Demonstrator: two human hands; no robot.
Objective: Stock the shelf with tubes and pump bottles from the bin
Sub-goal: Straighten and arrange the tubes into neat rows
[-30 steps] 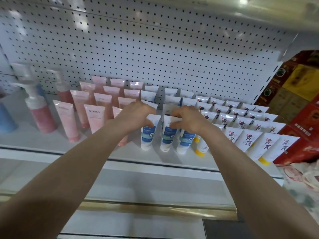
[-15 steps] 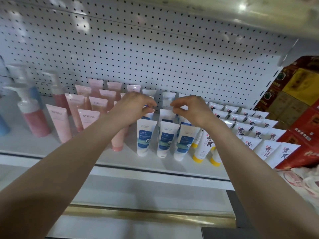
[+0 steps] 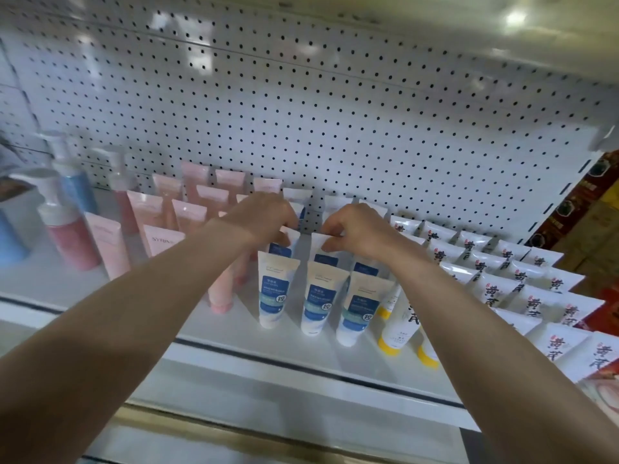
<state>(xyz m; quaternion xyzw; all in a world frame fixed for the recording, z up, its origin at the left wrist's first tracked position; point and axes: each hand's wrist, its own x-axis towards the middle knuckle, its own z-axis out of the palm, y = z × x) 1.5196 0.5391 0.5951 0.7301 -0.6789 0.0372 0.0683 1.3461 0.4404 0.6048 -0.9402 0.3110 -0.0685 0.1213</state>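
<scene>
left hand (image 3: 264,219) pinching a blue-label tube (image 3: 282,250), right hand (image 3: 358,231) pinching next tube (image 3: 324,260), pink tube (image 3: 162,243) reads "syrin"

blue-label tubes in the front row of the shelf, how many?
3: left tube, middle tube, right tube, side by side near the front edge of the shelf. More stand behind; the left hand and right hand each pinch one, hiding others.
</scene>
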